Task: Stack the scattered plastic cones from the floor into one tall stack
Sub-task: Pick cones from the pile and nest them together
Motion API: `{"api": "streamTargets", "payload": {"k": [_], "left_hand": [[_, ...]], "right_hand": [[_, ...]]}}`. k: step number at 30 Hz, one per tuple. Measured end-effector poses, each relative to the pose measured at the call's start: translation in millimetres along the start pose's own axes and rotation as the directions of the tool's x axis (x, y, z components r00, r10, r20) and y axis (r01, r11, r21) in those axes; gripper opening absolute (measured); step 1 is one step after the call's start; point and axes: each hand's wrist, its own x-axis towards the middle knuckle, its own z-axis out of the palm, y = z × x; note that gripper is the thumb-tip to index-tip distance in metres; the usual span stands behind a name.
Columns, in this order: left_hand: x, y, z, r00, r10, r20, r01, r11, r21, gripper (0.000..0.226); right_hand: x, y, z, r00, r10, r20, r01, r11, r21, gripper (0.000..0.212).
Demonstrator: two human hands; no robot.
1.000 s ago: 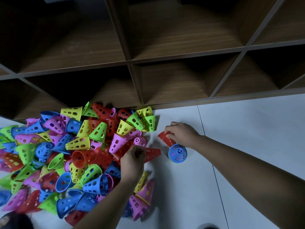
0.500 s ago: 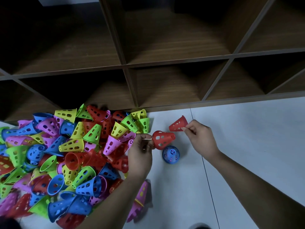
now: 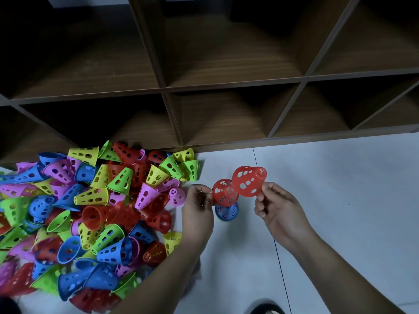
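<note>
My left hand (image 3: pixel 197 208) pinches the rim of a red perforated cone (image 3: pixel 225 192) held above the floor. My right hand (image 3: pixel 275 206) pinches the rim of a second, larger-looking red cone (image 3: pixel 248 181), tilted and touching the first at its upper right. Under the two red cones, a blue cone (image 3: pixel 226 211) stands upright on the white floor, partly hidden by them. A big heap of scattered cones (image 3: pixel 90 214) in red, blue, green, yellow and pink covers the floor to the left.
A dark wooden cubby shelf (image 3: pixel 215 91) runs along the back, its base meeting the white tiled floor (image 3: pixel 340 200) just behind the heap. A dark shoe tip (image 3: pixel 265 309) shows at the bottom edge. Bare floor lies right of my hands.
Both hands lifted red cones from the floor beside the blue cone. They have come closer together, and the two red cones now touch above the blue one.
</note>
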Motion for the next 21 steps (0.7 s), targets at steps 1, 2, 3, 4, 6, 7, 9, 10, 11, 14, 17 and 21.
{"api": "streamTargets", "payload": {"k": [1,2,3,4,6,7,9,10,11,14,17,21], "left_hand": [[-2,-4,1,1.000,-0.016,0.001,0.016,1.000,0.021,0.022],[-5,-8,1,1.000,-0.026,-0.001,0.026,0.998,0.059,0.023],[-6,-12,1,1.000,-0.029,-0.002,0.029,0.994,0.104,0.024],[-7,-17,1,0.999,-0.035,-0.004,0.035,0.987,0.155,0.024],[-7,-25,-1,0.998,-0.058,-0.009,0.059,0.970,0.236,0.022],[-7,-26,-2,0.997,-0.070,-0.013,0.071,0.962,0.265,0.021],[-8,-29,-6,0.995,-0.095,-0.005,0.092,0.948,0.304,0.020],[-10,-30,-8,0.994,-0.113,0.006,0.104,0.940,0.326,0.018],[-11,-31,-11,0.993,-0.119,0.016,0.106,0.928,0.357,0.016],[-16,-38,-25,0.997,-0.075,0.023,0.055,0.877,0.477,0.009],[-21,-45,-53,0.999,-0.027,0.045,-0.004,0.820,0.573,0.009],[-29,-53,-97,0.996,0.050,0.072,-0.085,0.752,0.654,0.010]], "right_hand": [[-2,3,0,1.000,0.000,0.009,0.000,1.000,-0.021,0.024],[-3,6,1,1.000,0.001,0.019,0.000,0.999,-0.044,0.023],[-3,10,0,1.000,0.005,0.024,-0.003,0.998,-0.070,0.021],[-3,14,0,1.000,0.012,0.024,-0.009,0.995,-0.102,0.020],[1,24,-3,1.000,0.016,-0.002,-0.016,0.980,-0.199,0.019],[3,29,-5,1.000,0.017,-0.023,-0.022,0.966,-0.256,0.020],[8,43,-11,0.997,0.038,-0.071,-0.061,0.936,-0.348,0.022],[11,50,-15,0.994,0.054,-0.100,-0.088,0.921,-0.379,0.022],[13,56,-17,0.990,0.066,-0.127,-0.113,0.906,-0.408,0.021],[15,70,-20,0.974,0.079,-0.210,-0.174,0.859,-0.482,0.015],[5,85,-17,0.969,0.084,-0.232,-0.200,0.818,-0.539,0.014],[-18,115,-5,0.992,0.104,-0.076,-0.127,0.688,-0.715,0.013]]}}
